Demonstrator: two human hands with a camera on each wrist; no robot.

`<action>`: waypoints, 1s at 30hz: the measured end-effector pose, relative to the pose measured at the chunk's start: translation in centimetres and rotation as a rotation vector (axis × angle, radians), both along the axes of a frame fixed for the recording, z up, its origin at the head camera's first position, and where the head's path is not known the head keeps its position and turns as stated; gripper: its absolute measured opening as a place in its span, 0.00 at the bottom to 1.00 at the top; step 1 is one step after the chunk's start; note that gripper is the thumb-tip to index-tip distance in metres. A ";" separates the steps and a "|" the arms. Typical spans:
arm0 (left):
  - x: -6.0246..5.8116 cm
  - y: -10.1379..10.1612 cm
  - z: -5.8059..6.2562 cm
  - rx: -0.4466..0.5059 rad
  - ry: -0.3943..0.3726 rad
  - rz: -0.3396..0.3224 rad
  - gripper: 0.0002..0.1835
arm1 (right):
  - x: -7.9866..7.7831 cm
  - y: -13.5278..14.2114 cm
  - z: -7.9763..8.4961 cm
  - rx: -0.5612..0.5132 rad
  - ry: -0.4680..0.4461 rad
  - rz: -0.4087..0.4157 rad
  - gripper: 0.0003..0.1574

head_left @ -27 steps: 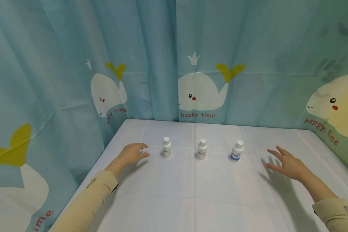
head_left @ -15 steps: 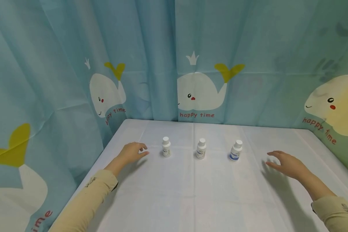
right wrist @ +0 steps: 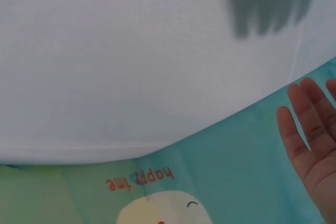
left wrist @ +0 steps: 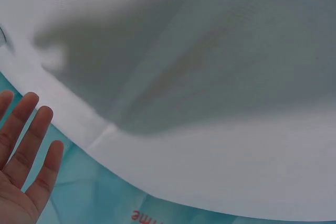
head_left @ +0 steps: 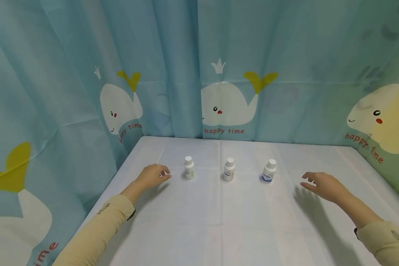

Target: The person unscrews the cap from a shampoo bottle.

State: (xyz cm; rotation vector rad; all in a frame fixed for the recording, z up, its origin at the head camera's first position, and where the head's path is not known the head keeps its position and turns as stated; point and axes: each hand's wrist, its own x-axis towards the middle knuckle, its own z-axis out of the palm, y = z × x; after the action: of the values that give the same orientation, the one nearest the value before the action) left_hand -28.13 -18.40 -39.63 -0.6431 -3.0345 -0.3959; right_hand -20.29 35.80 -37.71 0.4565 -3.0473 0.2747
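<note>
Three small white bottles with white caps stand upright in a row across the table. The left bottle is nearest my left hand, which hovers to its left with nothing in it. A middle bottle bears a small printed label. Blue shows at the base of the right bottle. My right hand is held above the cloth, to the right of that bottle and apart from it. In the wrist views, the fingers of the left hand and right hand look relaxed and hold nothing.
A white cloth covers the table. Behind it and along both sides hangs a blue-green curtain with whale prints and "happy time" lettering. Shadows of both arms fall on the cloth.
The right hand's fingers have drawn closer together and bent a little, and that hand has shifted slightly left. The left hand stays nearly in place. The bottles stand as before; the view has turned slightly.
</note>
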 end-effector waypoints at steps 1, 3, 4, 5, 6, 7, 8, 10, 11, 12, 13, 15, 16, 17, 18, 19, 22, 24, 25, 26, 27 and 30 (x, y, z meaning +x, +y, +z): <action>0.0 0.1 0.0 0.004 0.000 0.000 0.13 | 0.1 -0.1 0.0 -0.003 0.000 0.001 0.19; 0.0 0.3 0.0 0.011 0.001 0.006 0.12 | 0.3 -0.4 0.0 -0.007 -0.001 0.001 0.19; -0.1 0.4 0.0 0.014 0.004 0.009 0.12 | 0.4 -0.5 0.0 -0.009 0.000 0.001 0.19; -0.1 0.5 0.1 0.019 0.007 0.014 0.12 | 0.5 -0.6 0.0 -0.013 0.002 0.000 0.19; -0.1 0.5 0.2 0.024 0.012 0.017 0.12 | 0.5 -0.8 0.1 -0.015 0.003 -0.004 0.19; -0.1 0.6 0.2 0.027 0.018 0.018 0.12 | 0.6 -0.9 0.1 -0.016 0.005 -0.006 0.19; -0.2 0.7 0.3 0.029 0.024 0.020 0.12 | 0.7 -1.1 0.2 -0.020 0.006 -0.010 0.18; -0.2 0.8 0.5 0.035 0.027 0.023 0.11 | 0.8 -1.4 0.2 -0.029 0.004 -0.018 0.18; -0.2 0.8 0.6 0.039 0.026 0.024 0.11 | 0.9 -1.6 0.3 -0.036 -0.001 -0.024 0.18; -0.3 0.9 0.7 0.042 0.024 0.027 0.11 | 1.0 -1.8 0.3 -0.042 -0.005 -0.028 0.17; -0.3 0.9 0.8 0.046 0.021 0.029 0.11 | 1.0 -2.1 0.3 -0.050 -0.009 -0.031 0.17; -0.4 1.1 1.0 0.059 0.016 0.033 0.12 | 1.2 -2.5 0.3 -0.066 -0.019 -0.034 0.16; -0.4 1.1 1.1 0.062 0.018 0.034 0.12 | 1.2 -2.8 0.3 -0.073 -0.023 -0.032 0.16; -0.5 1.2 1.2 0.063 0.021 0.036 0.12 | 1.3 -3.1 0.3 -0.078 -0.026 -0.029 0.16; -0.5 1.2 1.3 0.063 0.025 0.034 0.12 | 1.3 -3.3 0.3 -0.083 -0.024 -0.025 0.15; -0.6 1.3 1.4 0.063 0.029 0.031 0.12 | 1.4 -3.6 0.3 -0.087 -0.020 -0.022 0.15; -0.7 1.4 1.8 0.065 0.037 0.021 0.13 | 1.5 -4.6 0.1 -0.096 -0.004 -0.016 0.16; -0.7 1.5 2.0 0.073 0.038 0.015 0.13 | 1.5 -5.3 0.0 -0.107 0.011 -0.015 0.17; -0.7 1.5 2.1 0.077 0.039 0.014 0.13 | 1.6 -5.7 0.0 -0.115 0.019 -0.013 0.17; -0.7 1.5 2.3 0.081 0.039 0.013 0.13 | 1.6 -6.1 -0.1 -0.123 0.024 -0.010 0.18; -0.8 1.5 2.4 0.081 0.041 0.009 0.14 | 1.5 -6.5 -0.1 -0.134 0.029 -0.006 0.18; -0.9 1.5 2.6 0.089 0.041 0.005 0.14 | 1.5 -7.8 -0.2 -0.164 0.049 0.011 0.17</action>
State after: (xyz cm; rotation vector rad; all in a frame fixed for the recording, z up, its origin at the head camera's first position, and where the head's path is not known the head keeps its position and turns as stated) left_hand -29.01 -16.92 -37.02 -0.6299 -2.9597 -0.5076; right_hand -18.78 28.03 -37.87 0.4621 -2.9442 0.5007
